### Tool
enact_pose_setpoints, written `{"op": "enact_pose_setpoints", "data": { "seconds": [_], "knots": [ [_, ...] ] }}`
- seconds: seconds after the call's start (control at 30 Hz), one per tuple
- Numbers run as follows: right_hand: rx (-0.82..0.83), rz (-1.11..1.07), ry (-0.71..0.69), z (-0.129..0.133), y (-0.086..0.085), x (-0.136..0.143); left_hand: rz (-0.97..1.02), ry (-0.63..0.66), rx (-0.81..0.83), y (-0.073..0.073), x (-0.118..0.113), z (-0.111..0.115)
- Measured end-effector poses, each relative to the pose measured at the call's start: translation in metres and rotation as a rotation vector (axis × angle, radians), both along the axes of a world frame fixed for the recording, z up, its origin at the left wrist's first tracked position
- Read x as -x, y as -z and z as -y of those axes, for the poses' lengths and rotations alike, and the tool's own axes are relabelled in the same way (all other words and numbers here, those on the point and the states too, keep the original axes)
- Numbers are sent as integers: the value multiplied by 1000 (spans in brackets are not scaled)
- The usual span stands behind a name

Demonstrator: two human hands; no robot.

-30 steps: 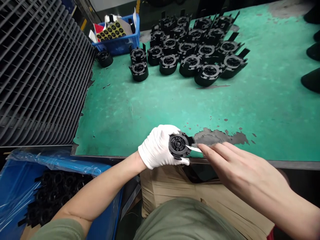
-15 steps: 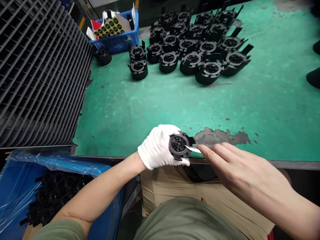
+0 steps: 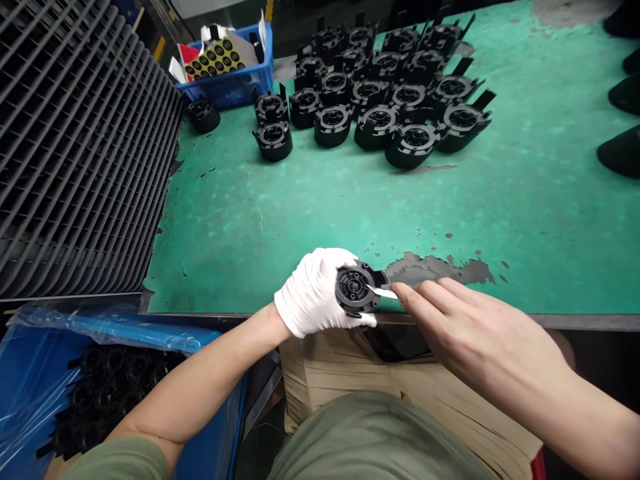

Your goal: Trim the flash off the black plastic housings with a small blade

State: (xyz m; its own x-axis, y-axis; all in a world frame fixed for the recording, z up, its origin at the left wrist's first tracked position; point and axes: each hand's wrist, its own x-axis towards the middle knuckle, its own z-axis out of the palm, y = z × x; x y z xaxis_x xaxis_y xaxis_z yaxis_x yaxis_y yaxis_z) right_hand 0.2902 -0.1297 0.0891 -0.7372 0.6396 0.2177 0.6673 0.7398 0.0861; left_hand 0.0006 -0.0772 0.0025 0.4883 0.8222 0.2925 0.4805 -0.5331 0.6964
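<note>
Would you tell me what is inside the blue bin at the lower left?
The blue bin holds black plastic parts lying in a clear plastic liner. The liner and the person's left arm cover the rest.

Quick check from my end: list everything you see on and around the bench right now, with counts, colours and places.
round plastic part: one, black, in the left hand at the near bench edge
blade: one, white, tip on that part
finished parts: about twenty, black, far bench
bench mat: green, worn patch
small bin: blue, far left, holding stickers
slatted panel: grey, left
big bin: blue, lower left, black parts inside
cardboard box: brown, below bench
left hand: white glove
right hand: bare, holding blade
</note>
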Motion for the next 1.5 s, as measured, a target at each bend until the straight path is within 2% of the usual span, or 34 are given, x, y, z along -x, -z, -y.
{"op": "enact_pose_setpoints", "data": {
  "seconds": [0.2,0.37,0.53,0.67,0.77,0.9,0.97,1.03,1.17,1.3,1.5],
  "knots": [
    [-17,40,18,0,-2,4,-18,16,-42,3,1,0],
    [-42,53,49,1,-2,9,-16,-3,-176,7,3,2],
    [-48,67,101,3,-1,15,-23,-8,-222,8,4,3],
    [-83,60,140,6,1,22,-71,-40,-186,6,2,5],
    [-119,28,129,9,3,16,-72,-40,-129,5,3,4],
    [-5,-162,63,8,3,-16,-3,167,-66,-2,12,-4],
    [71,-244,104,-1,1,-32,4,281,-49,-8,17,-8],
    [148,-272,128,-14,-2,-41,-5,328,-55,-12,20,-9],
    [295,-213,-61,-47,-4,-41,15,297,-91,-10,19,-8],
    [161,-69,-229,-66,2,-38,14,267,-81,0,13,-7],
    [112,7,-307,-69,3,-40,13,244,-127,3,10,-6]
  ]
}}
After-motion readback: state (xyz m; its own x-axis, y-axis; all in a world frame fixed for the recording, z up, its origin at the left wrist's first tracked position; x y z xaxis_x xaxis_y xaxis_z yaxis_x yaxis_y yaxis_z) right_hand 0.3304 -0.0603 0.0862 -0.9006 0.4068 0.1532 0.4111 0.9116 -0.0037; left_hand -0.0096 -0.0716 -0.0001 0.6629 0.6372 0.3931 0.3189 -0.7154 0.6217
